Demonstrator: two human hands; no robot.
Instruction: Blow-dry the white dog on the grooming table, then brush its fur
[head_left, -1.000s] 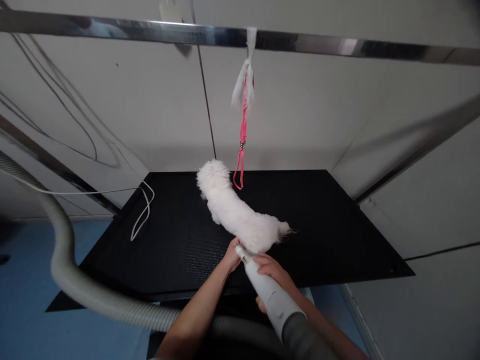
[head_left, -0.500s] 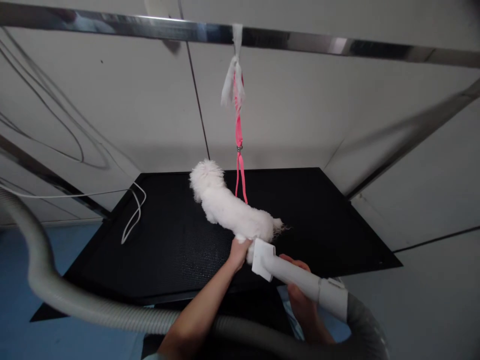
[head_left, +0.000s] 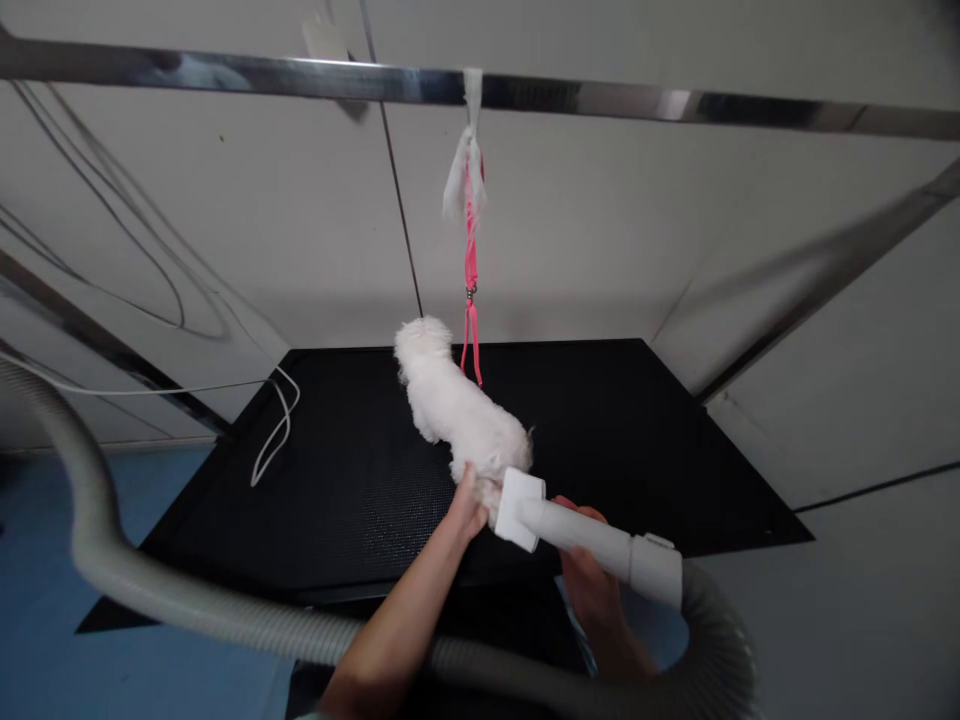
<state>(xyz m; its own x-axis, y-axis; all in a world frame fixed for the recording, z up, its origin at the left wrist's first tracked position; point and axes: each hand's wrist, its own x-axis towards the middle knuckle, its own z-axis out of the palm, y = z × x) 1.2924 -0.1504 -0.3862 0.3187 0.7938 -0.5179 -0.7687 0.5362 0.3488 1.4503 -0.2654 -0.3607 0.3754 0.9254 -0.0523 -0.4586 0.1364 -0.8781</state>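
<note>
The left hand (head_left: 469, 508) had its grip closed around a hind leg (head_left: 489, 492) of the white dog (head_left: 469, 415); the right hand (head_left: 591, 585) grasped the plain white nozzle (head_left: 585, 532) above the black desk (head_left: 337, 500).

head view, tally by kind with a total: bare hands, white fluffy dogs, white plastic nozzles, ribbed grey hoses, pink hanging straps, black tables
Bare hands: 2 (left hand, right hand)
White fluffy dog: 1
White plastic nozzle: 1
Ribbed grey hose: 1
Pink hanging strap: 1
Black table: 1
Total: 7
</note>
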